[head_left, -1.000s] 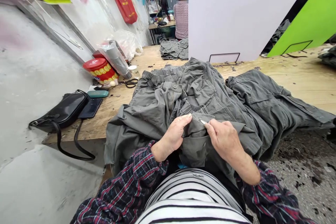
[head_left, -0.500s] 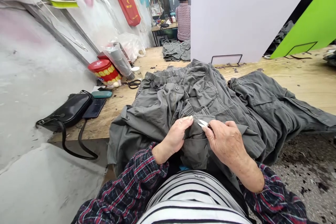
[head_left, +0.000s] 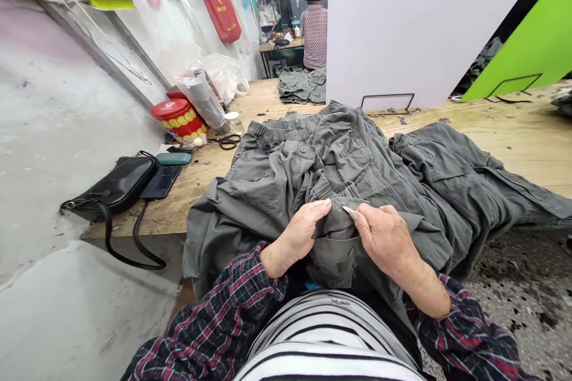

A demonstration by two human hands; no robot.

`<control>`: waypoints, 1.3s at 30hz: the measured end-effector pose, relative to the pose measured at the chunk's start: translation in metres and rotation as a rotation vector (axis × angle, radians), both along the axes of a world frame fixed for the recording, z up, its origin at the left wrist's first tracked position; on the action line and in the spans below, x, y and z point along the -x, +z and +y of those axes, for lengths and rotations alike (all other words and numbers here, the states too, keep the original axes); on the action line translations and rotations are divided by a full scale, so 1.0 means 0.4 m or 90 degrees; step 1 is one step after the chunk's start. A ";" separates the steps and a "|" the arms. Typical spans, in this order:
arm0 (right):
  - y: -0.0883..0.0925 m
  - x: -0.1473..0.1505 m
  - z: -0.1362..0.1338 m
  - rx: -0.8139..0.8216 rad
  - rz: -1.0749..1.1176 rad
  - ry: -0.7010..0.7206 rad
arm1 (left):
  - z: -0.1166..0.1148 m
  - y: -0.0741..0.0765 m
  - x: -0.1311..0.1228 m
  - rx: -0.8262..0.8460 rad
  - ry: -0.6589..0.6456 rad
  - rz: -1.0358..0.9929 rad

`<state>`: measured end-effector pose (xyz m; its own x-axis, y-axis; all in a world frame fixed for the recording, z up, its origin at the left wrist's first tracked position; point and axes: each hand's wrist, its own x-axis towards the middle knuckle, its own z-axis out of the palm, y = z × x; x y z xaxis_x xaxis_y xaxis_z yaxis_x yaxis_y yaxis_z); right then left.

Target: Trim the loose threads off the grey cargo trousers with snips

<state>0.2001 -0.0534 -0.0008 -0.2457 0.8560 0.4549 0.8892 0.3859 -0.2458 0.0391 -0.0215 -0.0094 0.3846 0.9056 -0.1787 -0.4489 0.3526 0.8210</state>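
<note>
My left hand (head_left: pixel 298 233) pinches the waistband of a pair of grey-green trousers (head_left: pixel 336 253) between thumb and fingers. Close to its right, my right hand (head_left: pixel 388 243) is wrapped round thread snips (head_left: pixel 349 210). Only their pale pointed tip shows, lying at the cloth just below the waistband edge; the handle is hidden in my palm. A heap of similar trousers (head_left: pixel 263 190), with a button and a zip in view, spreads under and beyond my hands. More grey-green trousers (head_left: pixel 451 158) lie to the right.
On the wooden table's left are a black bag (head_left: pixel 118 186), a dark phone (head_left: pixel 161 183), a teal case (head_left: pixel 174 158), black-handled scissors (head_left: pixel 229 141) and a red tin (head_left: pixel 172 110). A white panel (head_left: pixel 429 24) stands behind the heap. A person (head_left: pixel 314 36) sits further back.
The snips' blades showed slightly apart before; now they look closed to a single point. My right hand has shifted slightly right, while my left keeps its pinch on the waistband.
</note>
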 end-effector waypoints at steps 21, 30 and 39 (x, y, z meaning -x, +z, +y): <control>-0.047 0.110 -0.005 0.345 0.940 0.070 | -0.016 0.044 0.072 -0.187 -0.073 0.216; -0.083 0.097 0.011 0.239 0.772 0.030 | 0.090 -0.034 0.187 -0.276 0.160 0.461; -0.110 0.124 -0.031 0.125 0.633 0.096 | 0.020 0.025 0.123 -0.662 0.124 0.785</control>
